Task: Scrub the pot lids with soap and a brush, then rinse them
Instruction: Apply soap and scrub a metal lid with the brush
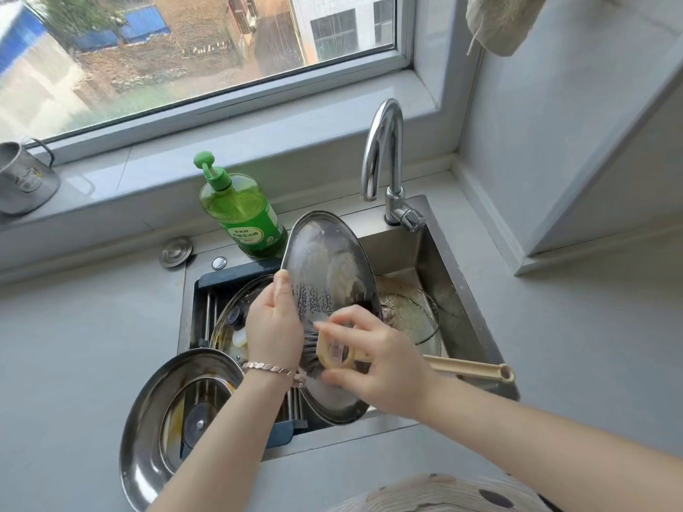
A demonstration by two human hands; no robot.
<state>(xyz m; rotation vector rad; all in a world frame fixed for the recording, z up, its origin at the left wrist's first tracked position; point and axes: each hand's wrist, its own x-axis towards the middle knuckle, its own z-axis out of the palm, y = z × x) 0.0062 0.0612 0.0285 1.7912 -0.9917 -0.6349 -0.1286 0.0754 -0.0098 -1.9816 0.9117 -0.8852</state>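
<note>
Scrubbing was in hand: the left hand gripped the tilted lid by its rim. Just beside it, the right hand clamped the brush. Rinsing probably needed the tap next.

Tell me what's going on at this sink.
A person is scrubbing a steel pot lid over the sink. The left hand holds it tilted on edge while the right hand works a beige long-handled brush against its soapy face. A glass lid lies in the sink, and a second steel lid rests at its front left corner. No water shows at the faucet.
</note>
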